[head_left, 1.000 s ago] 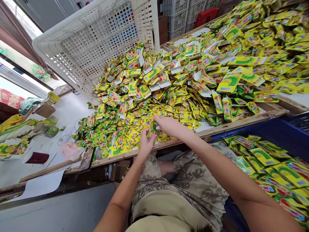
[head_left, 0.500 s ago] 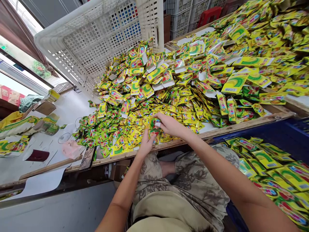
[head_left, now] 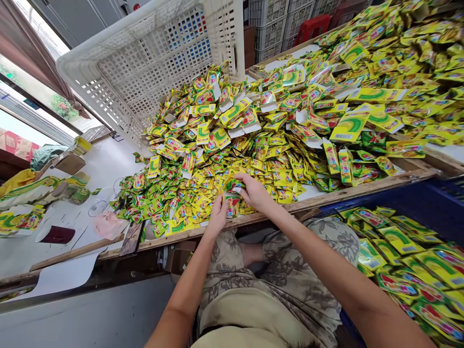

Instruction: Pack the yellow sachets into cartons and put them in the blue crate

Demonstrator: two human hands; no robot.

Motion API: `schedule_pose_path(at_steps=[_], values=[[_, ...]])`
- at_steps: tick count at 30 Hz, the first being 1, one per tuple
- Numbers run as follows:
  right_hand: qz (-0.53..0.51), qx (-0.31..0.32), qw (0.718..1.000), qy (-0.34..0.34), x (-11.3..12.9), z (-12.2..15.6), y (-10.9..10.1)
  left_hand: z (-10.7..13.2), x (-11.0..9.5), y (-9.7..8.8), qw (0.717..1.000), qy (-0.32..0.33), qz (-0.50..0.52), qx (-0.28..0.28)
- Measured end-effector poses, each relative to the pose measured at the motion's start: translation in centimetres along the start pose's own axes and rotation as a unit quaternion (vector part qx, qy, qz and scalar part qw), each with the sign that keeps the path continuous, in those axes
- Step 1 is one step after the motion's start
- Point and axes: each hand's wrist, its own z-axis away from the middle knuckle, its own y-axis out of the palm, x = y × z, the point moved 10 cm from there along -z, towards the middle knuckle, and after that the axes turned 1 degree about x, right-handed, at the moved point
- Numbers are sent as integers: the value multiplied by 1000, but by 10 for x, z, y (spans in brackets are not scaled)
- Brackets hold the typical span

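Observation:
My left hand (head_left: 218,216) is closed around a small green, red and yellow carton (head_left: 233,207), held upright over the table's front edge. Just above it, my right hand (head_left: 255,194) pinches small green and yellow sachets (head_left: 233,184) at the carton's top end. Whether they are partly inside it I cannot tell. Something white is wrapped round one right finger. Beneath and behind both hands spreads a heap of loose yellow sachets (head_left: 203,198), with green sachets (head_left: 145,203) to the left. Several cartons (head_left: 203,133) with open white flaps lie on the heap behind.
A large white plastic basket (head_left: 123,72) lies tipped on its side at the back left. Wooden strips (head_left: 319,200) edge the table. At the lower right, a blue crate (head_left: 398,198) holds several filled cartons. A phone (head_left: 131,238) and pink bag (head_left: 108,224) lie left.
My right hand has shifted slightly with the sachets at the carton's top. More of the carton's printed front shows beside my left fingers. The camera view has shifted a little.

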Motion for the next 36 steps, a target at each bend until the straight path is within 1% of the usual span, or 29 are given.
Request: schedule_pose_path(at_steps=[2, 4, 7, 11, 13, 16, 18, 21, 24, 27, 31, 34, 36], values=[[5, 10, 1000, -4, -2, 2, 0, 0, 4, -1, 1000, -6, -6, -7], [11, 32, 999, -11, -3, 0, 0, 0, 5, -1, 1000, -10, -2, -8], [42, 98, 994, -21, -1, -10, 5, 0, 2, 0, 1000, -7, -6, -4], [137, 214, 967, -25, 3, -22, 18, 0, -5, 1, 1000, 7, -21, 2], [191, 239, 952, -28, 5, -25, 23, 0, -6, 1, 1000, 7, -14, 6], [242, 229, 942, -49, 12, -26, 28, 1, -4, -1, 1000, 5, 4, 3], [230, 215, 947, -71, 18, -24, 29, 1, 2, -3, 1000, -5, 7, -1], [142, 204, 964, -98, 23, -19, 26, 0, 12, -4, 1000, -29, 11, -1], [48, 216, 968, -115, 25, -17, 20, 0, 16, -5, 999, -43, 7, 0], [35, 213, 972, -97, 20, -19, 15, 0, 14, -2, 999, -42, 3, 13], [56, 181, 978, -87, 23, -19, 17, 1, 6, 2, 999, -15, 45, 24], [61, 174, 980, -72, 26, -14, 23, 1, 2, 2, 998, -6, 61, 18], [68, 182, 979, -60, 26, -11, 26, -1, -6, -4, 998, 7, 64, -6]])
